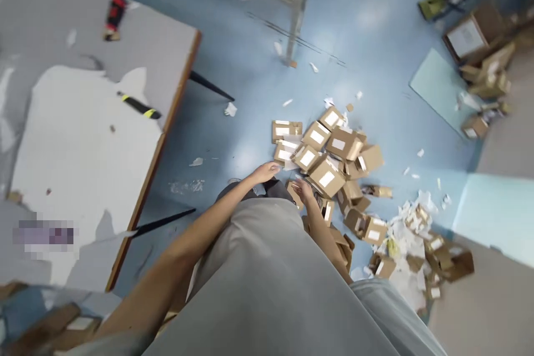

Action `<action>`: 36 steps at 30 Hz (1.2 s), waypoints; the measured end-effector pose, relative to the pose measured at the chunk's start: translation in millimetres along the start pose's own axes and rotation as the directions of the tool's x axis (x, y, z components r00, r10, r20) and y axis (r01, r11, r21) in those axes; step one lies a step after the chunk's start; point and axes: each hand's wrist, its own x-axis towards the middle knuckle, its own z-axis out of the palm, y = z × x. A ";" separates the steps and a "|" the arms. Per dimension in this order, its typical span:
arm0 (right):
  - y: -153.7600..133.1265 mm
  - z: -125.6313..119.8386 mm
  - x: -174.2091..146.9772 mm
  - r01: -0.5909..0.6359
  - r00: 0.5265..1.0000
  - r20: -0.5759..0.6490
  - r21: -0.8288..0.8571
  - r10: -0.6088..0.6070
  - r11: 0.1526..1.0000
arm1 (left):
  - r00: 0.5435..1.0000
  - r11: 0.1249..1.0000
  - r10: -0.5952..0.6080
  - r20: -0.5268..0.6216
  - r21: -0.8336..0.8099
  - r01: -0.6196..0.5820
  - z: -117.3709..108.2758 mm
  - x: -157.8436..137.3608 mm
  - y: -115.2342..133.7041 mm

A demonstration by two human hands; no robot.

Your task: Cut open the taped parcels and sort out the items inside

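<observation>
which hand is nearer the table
Left. The left hand is out to the right of the table, not touching it; the right hand is farther off on that same side, in front of the boxes in this view.

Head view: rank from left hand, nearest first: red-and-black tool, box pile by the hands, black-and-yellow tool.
From the left hand:
1. Box pile: on the floor, just to its right.
2. Black-and-yellow tool: left, near the table's edge.
3. Red-and-black tool: left, farther up the table.
</observation>
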 end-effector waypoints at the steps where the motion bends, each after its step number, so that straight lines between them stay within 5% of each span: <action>1: -8.9 19.1 10.5 -0.018 0.997 0.068 -0.030 0.020 0.999 | 0.996 0.998 -0.023 -0.087 -0.059 0.018 -21.3 -11.8 -10.6; 7: -60.8 116.3 37.2 0.073 0.942 0.335 -0.223 0.006 0.972 | 0.855 0.909 -0.179 -0.487 -0.414 -0.045 -114.0 -110.5 -73.3; 12: -68.5 187.7 9.5 0.240 0.853 0.522 -0.391 -0.001 0.889 | 0.692 0.752 -0.281 -0.665 -0.601 -0.272 -128.1 -209.4 -129.6; 21: -7.9 341.8 -100.6 0.614 0.561 0.819 -0.509 0.119 0.603 | 0.362 0.431 -0.523 -0.771 -0.606 -0.668 -79.6 -347.1 -233.7; 26: 51.0 430.4 -170.5 0.802 0.344 0.887 -0.448 0.308 0.396 | 0.078 0.359 -0.679 -0.730 -0.423 -0.832 -40.7 -399.5 -279.7; 30: 106.5 481.1 -227.4 0.905 0.156 0.849 -0.328 0.506 0.271 | -0.123 0.301 -0.816 -0.565 -0.232 -0.925 6.0 -418.1 -299.5; 33: 149.8 501.5 -266.1 0.946 0.084 0.770 -0.262 0.633 0.192 | -0.202 0.264 -0.902 -0.383 -0.116 -0.958 41.0 -415.3 -300.5; 36: 192.3 507.6 -299.1 0.972 0.053 0.649 -0.209 0.759 0.111 | -0.207 0.221 -0.957 -0.201 -0.047 -0.974 71.5 -405.9 -290.6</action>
